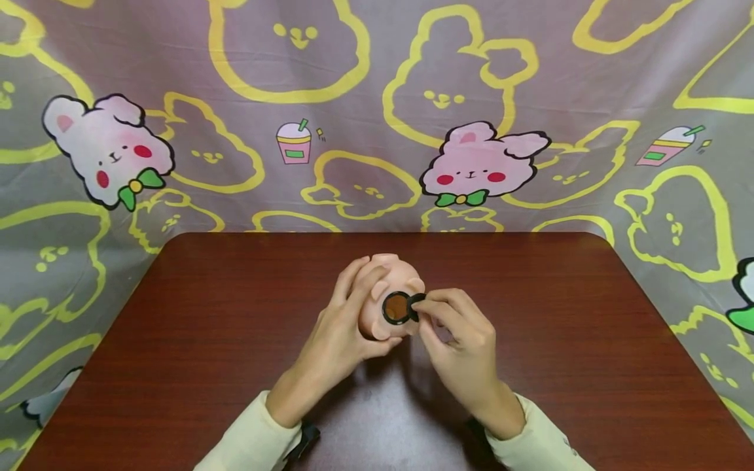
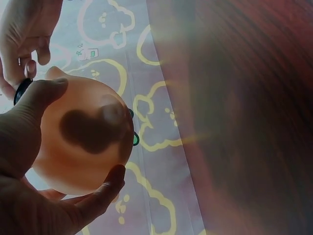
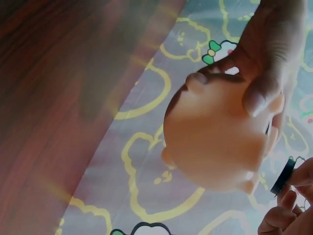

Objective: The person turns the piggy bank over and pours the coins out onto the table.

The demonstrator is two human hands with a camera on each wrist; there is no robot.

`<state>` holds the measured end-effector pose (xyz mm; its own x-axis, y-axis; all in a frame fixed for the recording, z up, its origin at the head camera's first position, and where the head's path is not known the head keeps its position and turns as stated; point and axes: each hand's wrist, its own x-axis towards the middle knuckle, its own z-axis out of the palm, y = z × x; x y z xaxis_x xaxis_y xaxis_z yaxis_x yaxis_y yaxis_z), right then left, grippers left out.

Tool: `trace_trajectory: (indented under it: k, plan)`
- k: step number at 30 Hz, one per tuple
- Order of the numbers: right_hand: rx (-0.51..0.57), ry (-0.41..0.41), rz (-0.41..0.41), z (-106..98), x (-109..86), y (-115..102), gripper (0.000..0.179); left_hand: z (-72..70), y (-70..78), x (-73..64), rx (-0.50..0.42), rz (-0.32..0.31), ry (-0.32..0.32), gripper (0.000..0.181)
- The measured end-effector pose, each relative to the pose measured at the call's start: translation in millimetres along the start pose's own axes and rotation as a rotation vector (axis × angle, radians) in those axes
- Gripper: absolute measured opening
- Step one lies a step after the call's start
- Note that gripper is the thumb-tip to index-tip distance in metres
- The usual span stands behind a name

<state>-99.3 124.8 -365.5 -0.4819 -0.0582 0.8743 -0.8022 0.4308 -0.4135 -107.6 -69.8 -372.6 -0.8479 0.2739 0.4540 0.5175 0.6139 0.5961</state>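
Observation:
A pink piggy bank is held off the table with its underside and stubby feet facing me. My left hand grips it round the side, thumb below and fingers over the top. In the belly is a round opening rimmed in black. Beside its right edge, my right hand pinches a small black plug between thumb and fingers. The right wrist view shows this plug apart from the body. Dark patches show on the bank's smooth side in the left wrist view.
Both forearms, in pale sleeves, reach over a dark reddish-brown wooden table with rounded far corners. Behind it and along both sides hangs a grey curtain with yellow outlines and cartoon rabbits.

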Motion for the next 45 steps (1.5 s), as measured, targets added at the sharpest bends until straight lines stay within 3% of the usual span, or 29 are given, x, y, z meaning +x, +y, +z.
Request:
trace_trajectory:
  k: [6,13,23,30,35,39,45]
  plan:
    - [0.063,0.009,0.088,-17,0.0,10,0.025,-1.6,0.3,-0.5,-0.015,-0.019,-0.005,0.102]
    - [0.039,0.027,0.199,-43,-5.3,33,0.028,-4.4,1.2,-0.9,-0.018,-0.046,-0.015,0.101]
    - [-0.107,0.021,0.499,-66,1.8,72,0.023,-6.5,-0.2,-0.8,-0.022,-0.058,-0.014,0.101]
    - [-0.179,-0.081,0.749,-79,7.1,109,0.012,-7.5,-0.3,-2.2,-0.026,-0.073,-0.021,0.102]
    - [-0.098,-0.178,0.957,-86,8.1,132,0.012,-7.7,-0.3,-2.8,-0.030,-0.080,-0.026,0.103]
    - [0.017,-0.180,1.094,-88,10.8,151,0.012,-7.5,-0.3,-2.0,-0.041,-0.089,-0.036,0.103]
    - [0.068,-0.188,1.148,-82,12.3,174,0.014,-8.2,-0.2,-2.2,-0.054,-0.099,-0.046,0.104]
